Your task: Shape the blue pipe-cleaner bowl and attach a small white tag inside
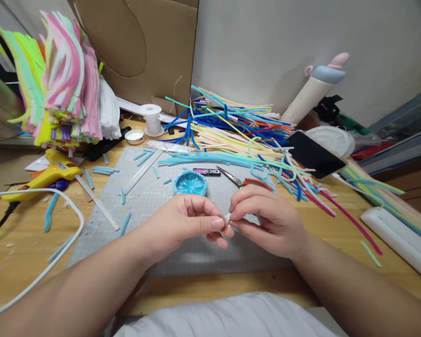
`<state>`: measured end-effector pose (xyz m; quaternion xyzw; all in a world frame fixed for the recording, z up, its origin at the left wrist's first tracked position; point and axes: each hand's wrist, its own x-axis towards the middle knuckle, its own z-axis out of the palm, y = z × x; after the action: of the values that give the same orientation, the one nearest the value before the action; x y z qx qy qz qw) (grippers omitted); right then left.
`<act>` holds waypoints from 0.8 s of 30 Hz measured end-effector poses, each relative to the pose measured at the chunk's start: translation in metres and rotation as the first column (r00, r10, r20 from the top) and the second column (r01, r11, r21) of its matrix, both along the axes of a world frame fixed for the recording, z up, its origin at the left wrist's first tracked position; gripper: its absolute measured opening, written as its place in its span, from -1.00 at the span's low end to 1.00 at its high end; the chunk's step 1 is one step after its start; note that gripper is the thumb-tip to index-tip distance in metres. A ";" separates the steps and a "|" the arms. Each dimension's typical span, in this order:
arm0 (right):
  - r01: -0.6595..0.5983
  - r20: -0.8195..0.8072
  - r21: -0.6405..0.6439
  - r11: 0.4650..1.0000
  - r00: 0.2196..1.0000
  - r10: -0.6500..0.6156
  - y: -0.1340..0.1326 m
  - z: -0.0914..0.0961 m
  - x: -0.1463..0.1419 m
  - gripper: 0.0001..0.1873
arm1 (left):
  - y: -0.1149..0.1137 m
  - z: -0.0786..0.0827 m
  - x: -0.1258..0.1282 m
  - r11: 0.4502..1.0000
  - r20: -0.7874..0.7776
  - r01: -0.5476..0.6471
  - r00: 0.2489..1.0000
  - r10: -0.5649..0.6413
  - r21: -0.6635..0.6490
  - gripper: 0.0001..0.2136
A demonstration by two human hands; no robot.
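Observation:
My left hand [187,220] and my right hand [263,217] meet over the grey cutting mat [150,196], fingertips pinched together. Between them is a small loop of thin silvery wire [224,225], held by both hands. Just beyond my left hand a round blue woven piece [190,183] made of pipe cleaners lies on the mat. Small scissors with red handles [243,180] lie just past my right hand.
A heap of coloured pipe cleaners [238,135] covers the back right, with a black phone [314,153] and a bottle [315,91]. A yellow glue gun [51,173], its white cable [61,220], a wire spool [151,119] and stacked pipe cleaners [63,79] are at left.

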<state>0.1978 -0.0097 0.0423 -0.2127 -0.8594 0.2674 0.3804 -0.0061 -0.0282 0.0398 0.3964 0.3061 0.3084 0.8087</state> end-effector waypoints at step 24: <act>0.223 -0.011 -0.173 0.959 0.974 -0.228 -0.008 -0.006 -0.009 -0.91 | -0.005 -0.011 0.001 0.209 -0.191 0.084 0.800 0.569 0.974 -0.90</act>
<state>0.1890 -0.0174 0.0359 -0.3369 -0.7976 0.2983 0.4017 -0.0047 -0.0329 0.0289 0.8117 0.3198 0.4385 0.2157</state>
